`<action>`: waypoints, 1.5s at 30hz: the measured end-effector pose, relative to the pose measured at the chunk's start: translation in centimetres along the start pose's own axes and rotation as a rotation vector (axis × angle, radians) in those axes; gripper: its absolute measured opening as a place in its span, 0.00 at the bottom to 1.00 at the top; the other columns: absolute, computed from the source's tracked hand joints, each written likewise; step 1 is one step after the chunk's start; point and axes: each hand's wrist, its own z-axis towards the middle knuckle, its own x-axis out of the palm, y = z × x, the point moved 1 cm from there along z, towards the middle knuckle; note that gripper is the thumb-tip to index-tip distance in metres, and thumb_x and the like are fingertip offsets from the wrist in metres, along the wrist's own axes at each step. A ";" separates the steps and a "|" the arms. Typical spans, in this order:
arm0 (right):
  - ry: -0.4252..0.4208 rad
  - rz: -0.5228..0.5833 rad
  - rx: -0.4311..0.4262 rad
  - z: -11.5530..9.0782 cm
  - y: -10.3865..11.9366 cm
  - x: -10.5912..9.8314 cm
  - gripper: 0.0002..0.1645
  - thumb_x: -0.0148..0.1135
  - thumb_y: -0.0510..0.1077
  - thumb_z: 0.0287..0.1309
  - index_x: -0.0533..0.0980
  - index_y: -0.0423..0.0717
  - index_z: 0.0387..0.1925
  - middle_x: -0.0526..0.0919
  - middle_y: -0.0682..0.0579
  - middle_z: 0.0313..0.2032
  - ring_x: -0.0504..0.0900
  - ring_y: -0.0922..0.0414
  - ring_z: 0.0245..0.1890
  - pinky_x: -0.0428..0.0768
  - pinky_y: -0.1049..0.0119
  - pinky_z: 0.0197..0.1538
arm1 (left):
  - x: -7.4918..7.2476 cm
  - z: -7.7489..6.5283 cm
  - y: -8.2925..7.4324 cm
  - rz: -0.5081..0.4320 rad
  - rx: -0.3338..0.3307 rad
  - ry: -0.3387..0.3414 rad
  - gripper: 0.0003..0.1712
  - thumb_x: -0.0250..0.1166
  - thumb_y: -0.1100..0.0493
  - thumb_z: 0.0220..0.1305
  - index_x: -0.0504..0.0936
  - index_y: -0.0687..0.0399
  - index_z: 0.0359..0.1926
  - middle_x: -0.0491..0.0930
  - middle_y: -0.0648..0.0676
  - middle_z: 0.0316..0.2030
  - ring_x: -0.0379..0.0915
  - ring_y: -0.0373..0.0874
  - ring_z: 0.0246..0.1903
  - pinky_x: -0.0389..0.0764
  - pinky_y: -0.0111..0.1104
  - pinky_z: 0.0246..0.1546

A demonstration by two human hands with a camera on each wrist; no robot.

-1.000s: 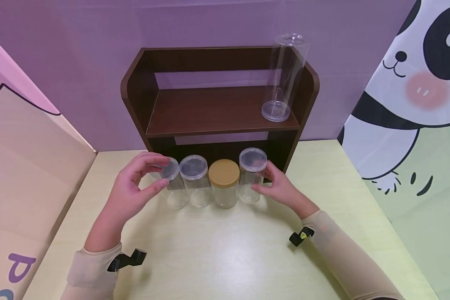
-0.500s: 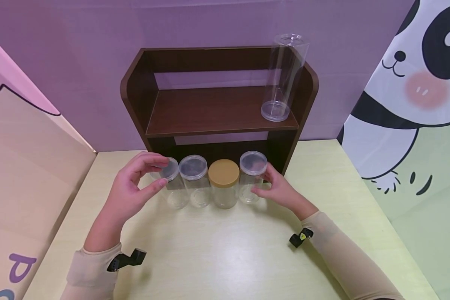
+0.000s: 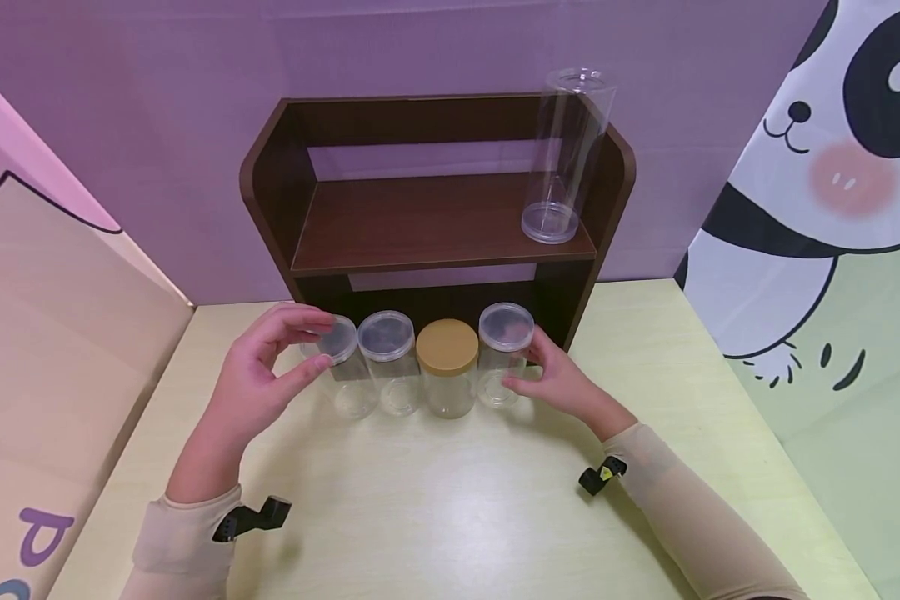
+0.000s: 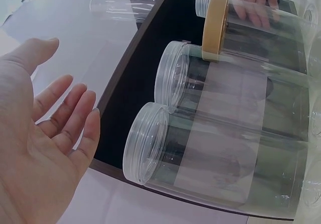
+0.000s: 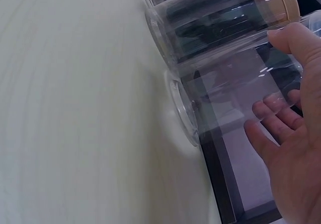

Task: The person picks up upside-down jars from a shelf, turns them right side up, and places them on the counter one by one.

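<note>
Four jars stand in a row on the pale table (image 3: pixel 450 500) in front of a dark wooden shelf (image 3: pixel 420 225). My left hand (image 3: pixel 307 342) cups around the leftmost clear jar (image 3: pixel 348 379). In the left wrist view this hand (image 4: pixel 60 128) has straight fingers and is apart from the jar's lid (image 4: pixel 145 143). My right hand (image 3: pixel 528 360) is beside the rightmost clear jar (image 3: pixel 504 329). In the right wrist view its thumb tip (image 5: pixel 283 35) touches that jar (image 5: pixel 225 93) and its fingers are relaxed behind it. Between these stand a second clear jar (image 3: pixel 390 367) and a tan-lidded jar (image 3: pixel 447 346).
A tall clear tube (image 3: pixel 570 150) stands at the right end of the shelf board. A purple wall is behind, a pink-and-beige panel to the left and a panda panel (image 3: pixel 832 167) to the right. Bare tabletop lies in front of the jars.
The rightmost jar has sunk a little and now stands on the table. Both hands have hardly moved.
</note>
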 end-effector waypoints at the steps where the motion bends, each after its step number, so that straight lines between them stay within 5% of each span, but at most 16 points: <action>1: 0.001 -0.003 0.000 0.0 0.0 0.0 0.47 0.79 0.31 0.60 0.65 0.38 0.76 0.77 0.38 0.71 0.76 0.37 0.73 0.71 0.39 0.79 | 0.0 0.0 0.0 0.009 -0.006 -0.010 0.30 0.70 0.85 0.60 0.83 0.69 0.63 0.84 0.60 0.57 0.84 0.48 0.56 0.81 0.32 0.63; 10: -0.002 -0.009 0.033 -0.5 0.3 -0.5 0.51 0.83 0.32 0.58 0.64 0.39 0.76 0.76 0.40 0.71 0.75 0.38 0.75 0.69 0.40 0.80 | -0.8 1.8 -0.1 0.047 -0.165 -0.276 0.20 0.69 0.75 0.72 0.80 0.72 0.62 0.85 0.56 0.53 0.84 0.47 0.53 0.82 0.28 0.58; 18: -0.021 -0.045 0.016 -1.0 0.9 -0.8 0.51 0.83 0.33 0.59 0.63 0.38 0.77 0.75 0.40 0.71 0.74 0.38 0.74 0.69 0.39 0.80 | -1.9 4.1 1.3 0.126 -0.143 -0.457 0.23 0.73 0.70 0.69 0.80 0.66 0.62 0.81 0.48 0.56 0.81 0.45 0.55 0.81 0.30 0.57; 26: -0.021 -0.051 0.003 -1.4 1.4 -1.1 0.51 0.83 0.32 0.58 0.63 0.37 0.77 0.75 0.39 0.70 0.74 0.39 0.72 0.71 0.40 0.79 | -2.1 5.6 1.1 0.276 -0.074 -0.486 0.29 0.74 0.68 0.66 0.80 0.65 0.67 0.77 0.41 0.56 0.78 0.42 0.58 0.82 0.26 0.58; 31: -0.028 -0.054 0.000 -1.6 1.6 -1.5 0.51 0.82 0.31 0.59 0.63 0.37 0.77 0.75 0.38 0.70 0.74 0.38 0.73 0.71 0.40 0.79 | -1.9 6.5 0.5 0.264 -0.052 -0.484 0.30 0.76 0.70 0.66 0.83 0.60 0.69 0.79 0.44 0.56 0.82 0.42 0.58 0.86 0.27 0.58; 45: -0.052 -0.040 -0.084 -1.9 2.6 -2.5 0.49 0.79 0.27 0.59 0.63 0.33 0.76 0.72 0.37 0.73 0.73 0.39 0.73 0.71 0.35 0.77 | -2.4 6.9 2.7 0.331 -0.061 -0.529 0.33 0.79 0.71 0.64 0.86 0.54 0.69 0.85 0.53 0.57 0.86 0.38 0.55 0.87 0.24 0.52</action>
